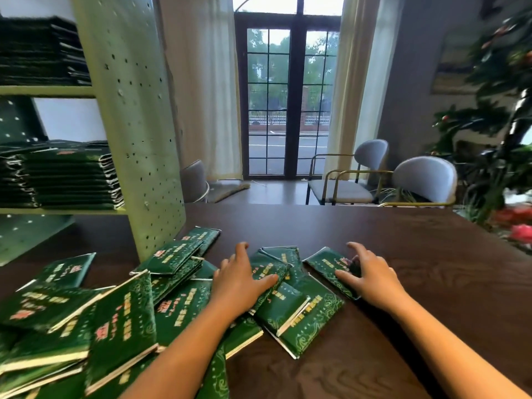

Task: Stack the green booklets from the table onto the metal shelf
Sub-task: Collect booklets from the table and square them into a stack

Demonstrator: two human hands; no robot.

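Resting palm down on the heap, the left hand (240,280) has its fingers spread and its thumb stretched out across the cover of a booklet (266,269). The right hand (371,279) is also spread, its fingers arched over the right end of a separate booklet (324,262) and its thumb tip lying on that cover; this booklet lies flat and angled, just beside the others and slightly apart from them. Most of the green booklets (123,318) lie loosely piled and overlapping on the left and near part of the dark wooden table (417,254), at many angles, some with pale page edges showing. A few more lie fanned out between the two hands. The shelf (135,125), pale green metal with a perforated side panel, stands on the left, its foot next to the pile. One tidy stack (72,177) of booklets sits on its middle level, and a second stack (37,53) sits on the level above. Beyond the table are two grey chairs (426,180) with gold frames, a tall dark-framed window (288,96) flanked by light curtains (201,82), and a leafy plant (495,82) at the right, which is blurred.
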